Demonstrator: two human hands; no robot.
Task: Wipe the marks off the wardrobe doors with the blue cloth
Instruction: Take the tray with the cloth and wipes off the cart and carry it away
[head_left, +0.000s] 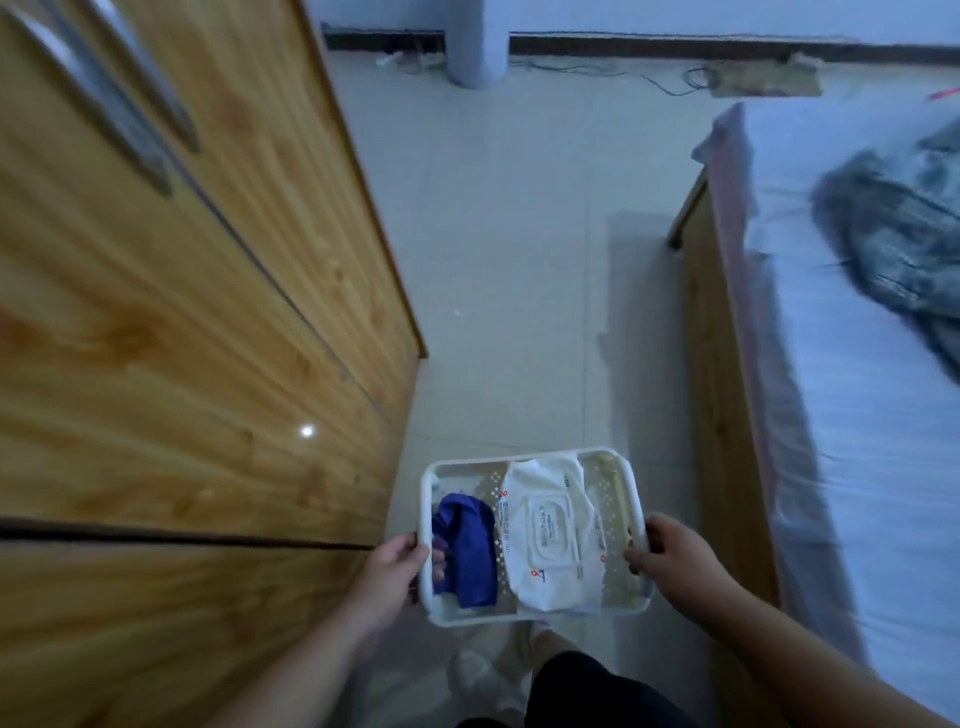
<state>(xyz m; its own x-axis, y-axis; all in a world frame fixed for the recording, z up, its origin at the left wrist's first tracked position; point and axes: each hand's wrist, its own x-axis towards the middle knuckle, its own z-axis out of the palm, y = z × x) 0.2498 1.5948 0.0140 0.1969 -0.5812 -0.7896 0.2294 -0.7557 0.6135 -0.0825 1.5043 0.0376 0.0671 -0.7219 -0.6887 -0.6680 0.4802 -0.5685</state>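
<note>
I hold a white perforated plastic basket in front of me, low in the view. My left hand grips its left rim and my right hand grips its right rim. Inside the basket, a crumpled blue cloth lies at the left, beside a white pack of wet wipes. The wooden wardrobe doors fill the left side, with long metal handles near the top. No marks on the doors can be made out in this blurred view.
A bed with a wooden frame and pale sheet runs along the right, with a grey garment on it. Pale tiled floor lies between wardrobe and bed. A grey column and cables stand by the far wall.
</note>
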